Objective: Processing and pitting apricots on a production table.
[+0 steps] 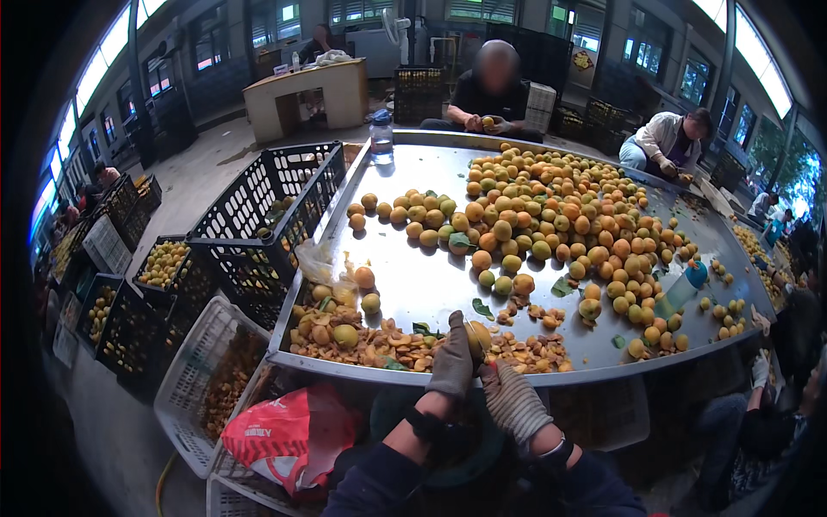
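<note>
Both my hands wear knit gloves and meet at the near edge of a metal table (413, 271). My left hand (453, 358) holds a yellow-orange fruit (477, 339), which looks like an apricot, between thumb and fingers. My right hand (513, 397) is closed on a small knife with a red part at its handle (492, 366); its thin blade lies against the fruit. Cut fruit pieces (526, 352) lie just beyond my hands, with more at the left corner. A large heap of whole fruits (555, 213) covers the table's middle and far right.
A black plastic crate (239, 258) stands against the table's left side, a white crate (187, 381) below it. Bottles stand at the far left corner (382, 139) and lean among fruits at right (681, 291). A red bag (291, 439) lies lower left. Co-workers sit across and to the right.
</note>
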